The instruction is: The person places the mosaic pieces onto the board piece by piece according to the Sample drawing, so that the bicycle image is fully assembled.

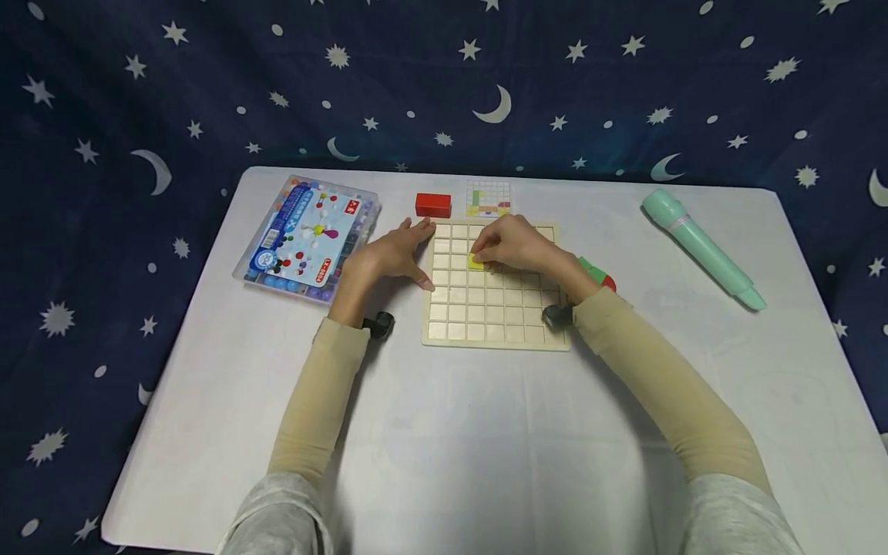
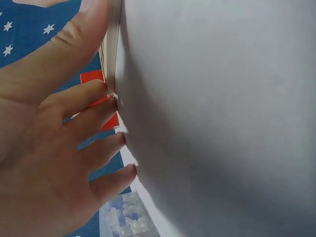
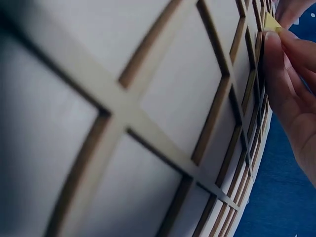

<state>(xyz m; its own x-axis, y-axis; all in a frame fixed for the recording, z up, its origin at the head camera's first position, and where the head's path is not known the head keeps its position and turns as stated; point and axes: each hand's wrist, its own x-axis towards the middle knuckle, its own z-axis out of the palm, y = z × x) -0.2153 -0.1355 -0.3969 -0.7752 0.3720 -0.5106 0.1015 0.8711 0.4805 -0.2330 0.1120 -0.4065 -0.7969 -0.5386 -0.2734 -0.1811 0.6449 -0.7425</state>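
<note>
A pale wooden grid board (image 1: 486,333) lies on the white table. My right hand (image 1: 516,245) pinches a small yellow block (image 1: 475,262) between thumb and fingertips, over the upper left part of the grid. In the right wrist view the yellow block (image 3: 270,22) shows at the fingertips, close to the board's ridges. My left hand (image 1: 394,250) rests at the board's left edge with fingers spread, thumb and fingertips right at the rim. The left wrist view shows those relaxed fingers (image 2: 94,106) touching the board's side and the table.
Behind the board are a red block (image 1: 433,205) and a pattern card (image 1: 489,199). A clear case of beads (image 1: 305,235) stands at left. Green and red pieces (image 1: 597,274) lie partly behind the right forearm. A mint-green microphone-shaped object (image 1: 704,250) is at far right.
</note>
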